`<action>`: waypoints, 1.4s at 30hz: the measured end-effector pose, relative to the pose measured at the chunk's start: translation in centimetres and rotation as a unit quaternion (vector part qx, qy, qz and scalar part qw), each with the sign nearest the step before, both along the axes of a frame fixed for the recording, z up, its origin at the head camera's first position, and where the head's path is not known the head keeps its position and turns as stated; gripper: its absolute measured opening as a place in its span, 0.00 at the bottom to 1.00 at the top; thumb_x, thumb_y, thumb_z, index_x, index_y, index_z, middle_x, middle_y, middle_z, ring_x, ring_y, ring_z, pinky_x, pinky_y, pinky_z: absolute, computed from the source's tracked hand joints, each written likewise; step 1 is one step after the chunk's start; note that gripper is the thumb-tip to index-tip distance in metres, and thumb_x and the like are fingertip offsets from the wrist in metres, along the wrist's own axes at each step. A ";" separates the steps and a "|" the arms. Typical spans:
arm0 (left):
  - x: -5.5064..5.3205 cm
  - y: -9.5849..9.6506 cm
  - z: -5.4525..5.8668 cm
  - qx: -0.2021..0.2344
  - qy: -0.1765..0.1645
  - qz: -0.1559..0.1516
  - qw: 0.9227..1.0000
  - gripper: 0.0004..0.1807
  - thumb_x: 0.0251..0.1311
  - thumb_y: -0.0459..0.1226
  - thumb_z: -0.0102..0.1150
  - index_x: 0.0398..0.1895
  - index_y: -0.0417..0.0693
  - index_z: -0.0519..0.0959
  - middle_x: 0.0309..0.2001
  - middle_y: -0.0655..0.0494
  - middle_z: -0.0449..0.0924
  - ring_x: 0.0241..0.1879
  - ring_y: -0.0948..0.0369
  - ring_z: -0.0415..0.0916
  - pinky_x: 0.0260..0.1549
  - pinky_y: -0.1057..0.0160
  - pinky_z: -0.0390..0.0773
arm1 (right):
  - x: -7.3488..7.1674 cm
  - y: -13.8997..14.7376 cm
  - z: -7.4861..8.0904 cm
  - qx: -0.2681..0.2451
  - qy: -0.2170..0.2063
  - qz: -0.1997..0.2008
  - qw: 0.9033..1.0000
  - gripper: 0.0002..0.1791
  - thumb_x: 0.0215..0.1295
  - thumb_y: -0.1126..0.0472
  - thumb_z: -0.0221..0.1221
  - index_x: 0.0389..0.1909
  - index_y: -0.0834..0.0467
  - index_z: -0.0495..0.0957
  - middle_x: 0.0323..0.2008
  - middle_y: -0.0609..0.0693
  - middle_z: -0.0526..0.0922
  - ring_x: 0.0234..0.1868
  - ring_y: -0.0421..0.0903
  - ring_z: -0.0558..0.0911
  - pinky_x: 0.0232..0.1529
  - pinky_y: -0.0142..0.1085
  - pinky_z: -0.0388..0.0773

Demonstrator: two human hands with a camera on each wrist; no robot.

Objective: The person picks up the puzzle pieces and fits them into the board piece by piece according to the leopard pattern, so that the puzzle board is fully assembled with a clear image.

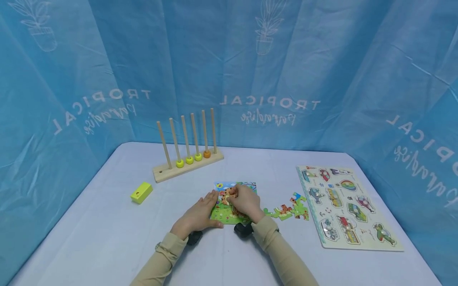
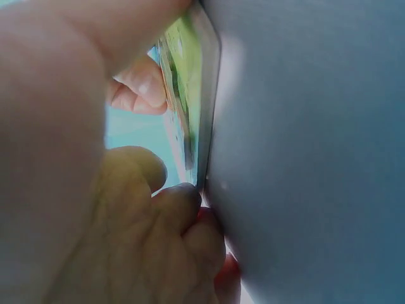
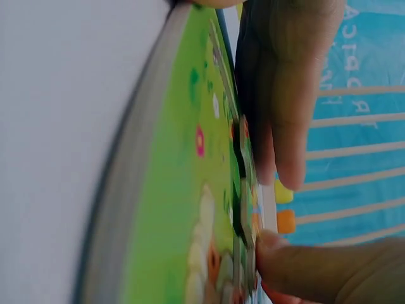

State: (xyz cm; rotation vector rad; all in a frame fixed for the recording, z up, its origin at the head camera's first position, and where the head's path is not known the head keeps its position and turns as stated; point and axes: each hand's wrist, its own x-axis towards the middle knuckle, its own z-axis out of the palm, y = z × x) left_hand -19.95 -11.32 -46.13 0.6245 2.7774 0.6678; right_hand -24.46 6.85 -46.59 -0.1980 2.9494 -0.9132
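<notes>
A square jigsaw board (image 1: 222, 216) with a green picture lies on the table, several pieces laid in it. My left hand (image 1: 201, 212) rests against its left side, fingers stretched out and thumb by the near edge. In the left wrist view, its fingers (image 2: 174, 212) touch the board's rim (image 2: 210, 95). Over the board, my right hand (image 1: 247, 200) pinches a puzzle piece (image 1: 227, 196) with a spotted animal print. The right wrist view shows a fingertip (image 3: 272, 244) on this piece, which stands slightly raised above the board (image 3: 164, 209). My right hand partly covers the picture.
Loose puzzle pieces (image 1: 299, 207) lie right of the board. Farther right is a wooden peg puzzle (image 1: 340, 212) with vehicles. Behind stands a wooden rack (image 1: 171, 173) with upright rods and a few beads; a yellow-green block (image 1: 141, 193) sits at left.
</notes>
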 end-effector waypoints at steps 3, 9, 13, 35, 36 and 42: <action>0.0 0.0 0.1 -0.002 0.003 -0.001 1.000 0.56 0.52 0.55 0.68 0.75 0.35 0.51 0.77 0.40 0.45 0.76 0.45 0.46 0.74 0.45 0.53 | -0.2 -0.2 0.1 0.003 0.002 -0.013 1.000 0.10 0.59 0.53 0.67 0.38 0.51 0.80 0.26 0.45 0.78 0.23 0.41 0.73 0.21 0.34 0.67; 0.1 -0.1 0.4 -0.004 -0.001 -0.003 1.000 0.54 0.53 0.54 0.68 0.74 0.36 0.53 0.77 0.39 0.45 0.76 0.45 0.45 0.74 0.45 0.53 | -0.3 0.6 -0.3 -0.034 0.013 0.022 0.999 0.09 0.61 0.53 0.64 0.39 0.52 0.80 0.27 0.45 0.78 0.23 0.40 0.72 0.22 0.32 0.67; 0.3 0.0 0.2 -0.006 -0.006 -0.003 1.000 0.54 0.52 0.54 0.68 0.74 0.36 0.53 0.77 0.39 0.45 0.76 0.45 0.46 0.74 0.45 0.53 | -0.5 2.5 -0.3 -0.116 -0.016 0.074 0.990 0.09 0.67 0.55 0.60 0.44 0.54 0.80 0.32 0.48 0.80 0.27 0.40 0.75 0.26 0.32 0.72; 0.2 0.1 0.1 -0.018 0.001 0.000 1.000 0.54 0.52 0.55 0.67 0.74 0.36 0.53 0.77 0.39 0.45 0.76 0.45 0.45 0.75 0.46 0.53 | 0.7 20.8 2.7 -0.063 -0.055 0.018 0.996 0.25 0.58 0.68 0.64 0.57 0.70 0.72 0.50 0.69 0.77 0.51 0.64 0.77 0.48 0.51 0.80; 0.2 0.1 0.1 -0.017 0.002 -0.001 1.000 0.54 0.52 0.55 0.67 0.74 0.36 0.53 0.77 0.39 0.45 0.76 0.45 0.45 0.75 0.46 0.53 | 0.7 20.9 2.6 -0.062 -0.059 0.027 0.996 0.26 0.57 0.70 0.64 0.57 0.70 0.72 0.51 0.69 0.77 0.51 0.64 0.77 0.48 0.52 0.80; 0.2 0.1 -0.1 -0.019 0.002 0.001 1.000 0.54 0.52 0.55 0.67 0.74 0.37 0.53 0.77 0.40 0.45 0.76 0.46 0.45 0.75 0.46 0.53 | 0.2 19.9 2.0 -0.046 -0.047 0.027 0.997 0.27 0.54 0.72 0.64 0.58 0.68 0.73 0.52 0.70 0.76 0.54 0.67 0.75 0.49 0.55 0.79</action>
